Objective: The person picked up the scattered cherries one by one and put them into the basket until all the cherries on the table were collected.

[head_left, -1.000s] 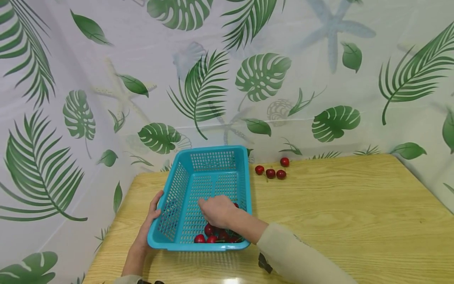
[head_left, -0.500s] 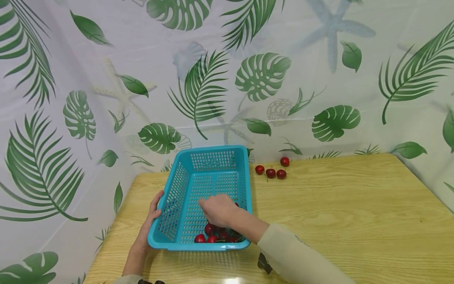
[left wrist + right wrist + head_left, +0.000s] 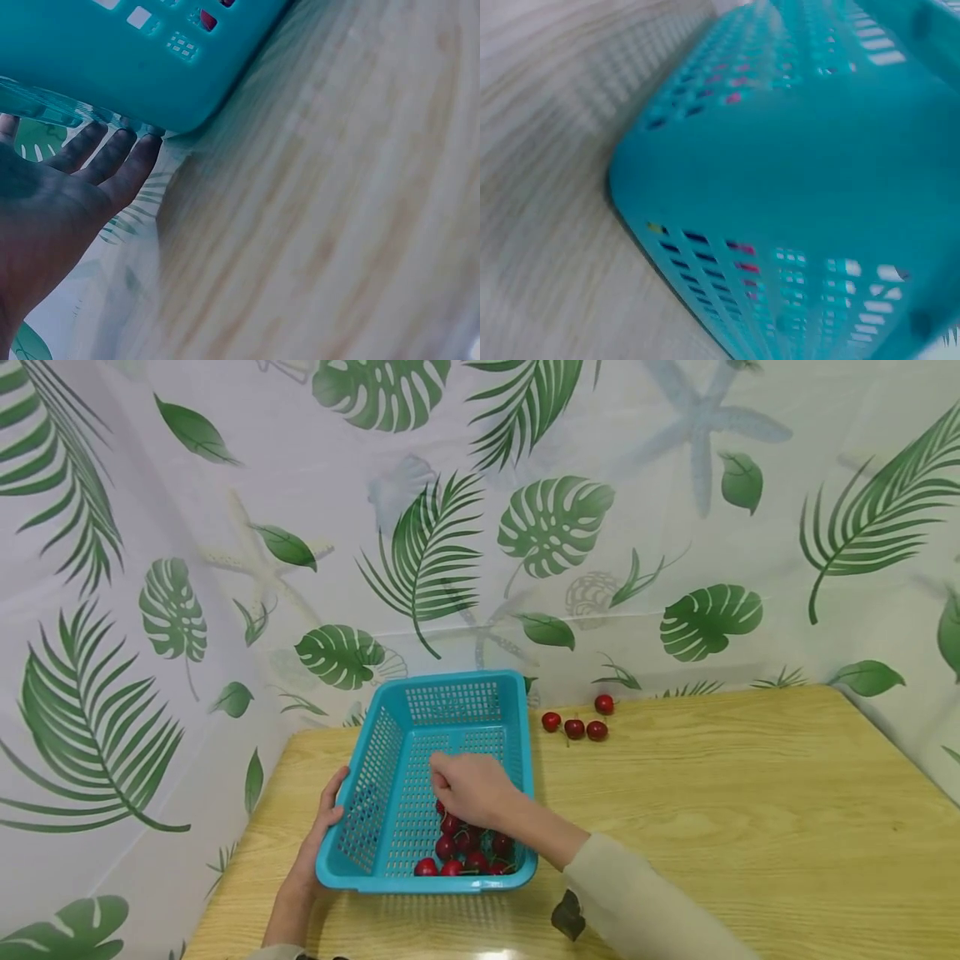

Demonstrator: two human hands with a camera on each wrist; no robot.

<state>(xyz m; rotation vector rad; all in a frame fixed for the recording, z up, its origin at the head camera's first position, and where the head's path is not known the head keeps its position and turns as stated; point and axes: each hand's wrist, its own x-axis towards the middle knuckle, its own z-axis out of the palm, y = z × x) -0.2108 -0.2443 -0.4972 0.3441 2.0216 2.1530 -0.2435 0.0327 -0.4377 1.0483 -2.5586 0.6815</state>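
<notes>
A blue perforated plastic basket [image 3: 416, 884] stands on the wooden table in the head view. Several dark red cherries [image 3: 446, 847] with green stems lie in its near right part. My left hand [image 3: 318, 831] is at the basket's left side; in the left wrist view its fingers [image 3: 129, 174] reach fairly straight to the basket wall. Over the cherries inside the basket is my right hand [image 3: 474, 787], back upward and fingers bent down. Its fingertips are hidden, so whether it holds a cherry does not show. Only the basket's outside appears in the right wrist view.
Several more cherries [image 3: 574, 729] lie on the wooden table [image 3: 712, 793] beyond the basket's right side, near the wall. A white cloth with green leaf prints [image 3: 555, 522] hangs behind and along the left.
My right hand has risen slightly and shifted a little right, showing more cherries beneath it. My left hand and the basket stay nearly in place; the view shifts slightly.
</notes>
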